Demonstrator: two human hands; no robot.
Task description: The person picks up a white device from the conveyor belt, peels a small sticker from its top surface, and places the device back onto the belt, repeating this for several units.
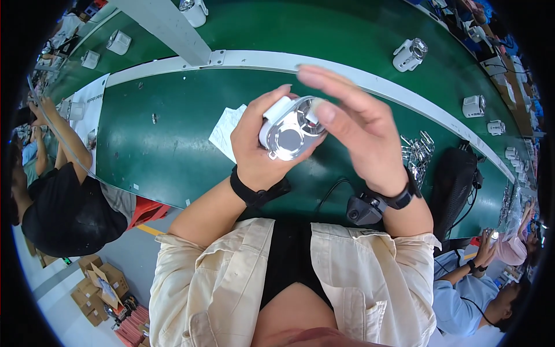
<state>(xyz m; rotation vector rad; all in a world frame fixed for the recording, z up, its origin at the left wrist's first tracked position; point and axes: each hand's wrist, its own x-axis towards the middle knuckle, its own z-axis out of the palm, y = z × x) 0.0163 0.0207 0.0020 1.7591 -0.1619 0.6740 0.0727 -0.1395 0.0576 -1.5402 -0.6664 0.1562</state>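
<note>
Nearest the lens, cream shirt sleeves (370, 277) over a black top, forearms rising from the lower edge; black band (254, 194) on the left wrist, black watch (399, 199) on the right with a small black camera unit (363, 209) just beneath it. Left hand (257, 144) wrapped around a small white device (289, 128) with a round silver face, thumb over its top edge, fingers under it, held up above the near edge of the green conveyor belt (167, 144); right hand (358, 124) spread, fingers extended, thumb tip pressing on the right rim of the device's face, nothing pinched. Behind the left hand, a white paper slip (226, 132) flat on the belt; to the right, a heap of small shiny metal clips (417, 151) beside a black bag (454, 179). Farther off, beyond the white divider rail (347, 75), more white devices (409, 55) spaced along the far belt. Far left, a seated person in black (63, 208); lower right, another person in pale blue (462, 295) holding a small device; cardboard boxes (101, 283) on the floor at lower left.
</note>
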